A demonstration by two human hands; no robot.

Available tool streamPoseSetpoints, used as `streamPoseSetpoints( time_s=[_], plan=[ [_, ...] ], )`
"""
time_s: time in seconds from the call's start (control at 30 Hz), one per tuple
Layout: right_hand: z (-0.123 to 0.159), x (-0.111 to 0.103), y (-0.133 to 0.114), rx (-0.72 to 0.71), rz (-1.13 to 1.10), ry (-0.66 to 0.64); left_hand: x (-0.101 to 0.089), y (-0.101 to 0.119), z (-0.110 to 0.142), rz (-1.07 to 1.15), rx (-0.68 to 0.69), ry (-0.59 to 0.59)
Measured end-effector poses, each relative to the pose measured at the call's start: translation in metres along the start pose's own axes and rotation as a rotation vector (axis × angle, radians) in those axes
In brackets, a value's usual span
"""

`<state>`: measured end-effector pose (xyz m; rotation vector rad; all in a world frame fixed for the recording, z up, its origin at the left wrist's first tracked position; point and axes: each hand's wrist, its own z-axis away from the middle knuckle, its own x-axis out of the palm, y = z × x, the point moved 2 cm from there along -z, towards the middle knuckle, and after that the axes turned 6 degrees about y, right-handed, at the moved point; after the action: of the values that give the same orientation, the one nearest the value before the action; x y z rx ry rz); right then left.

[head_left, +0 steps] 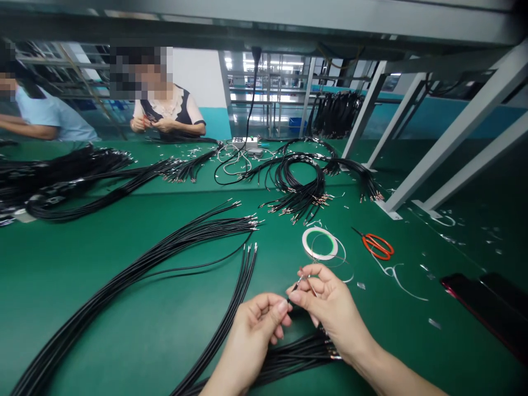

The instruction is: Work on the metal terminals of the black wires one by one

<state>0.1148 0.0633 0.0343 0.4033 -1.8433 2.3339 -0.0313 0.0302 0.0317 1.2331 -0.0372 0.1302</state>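
Note:
My left hand [256, 325] is closed in a pinch on a black cable [293, 291] close to its end. Thumb and fingers of my right hand [337, 309] are pressed together at the cable's stripped end, where a thin reddish-brown strand or strip [312, 287] shows; its exact kind is unclear. Beneath both hands lies a bundle of black cables [299, 352] with bare tips at the right. To the left, a few cables [243, 280] and a larger bundle [136, 261] stretch over the green table [198, 297], silvery ends pointing away from me.
Beyond my hands lie a white-and-green tape reel [306, 242], orange-handled scissors [385, 254] and coiled cables [284, 176]. A power strip [245, 143] stands farther back. Grey metal legs [449, 132] rise at right, near dark phone-like objects [482, 308]. Two people [169, 110] sit across the table.

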Motion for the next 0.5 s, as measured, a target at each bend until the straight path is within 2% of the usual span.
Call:
streamPoseSetpoints(
  time_s=[0.23, 0.4, 0.5],
  plan=[
    [-0.001, -0.004, -0.008, -0.111, 0.067, 0.080, 0.000, -0.001, 0.000, -0.035, -0.007, -0.007],
    [-0.002, -0.004, -0.002, -0.071, 0.095, 0.066, 0.006, -0.004, 0.000, -0.019, -0.008, 0.017],
    [0.000, -0.002, 0.000, -0.042, 0.118, 0.059, 0.011, -0.003, 0.001, 0.044, 0.042, 0.021]
  ],
)
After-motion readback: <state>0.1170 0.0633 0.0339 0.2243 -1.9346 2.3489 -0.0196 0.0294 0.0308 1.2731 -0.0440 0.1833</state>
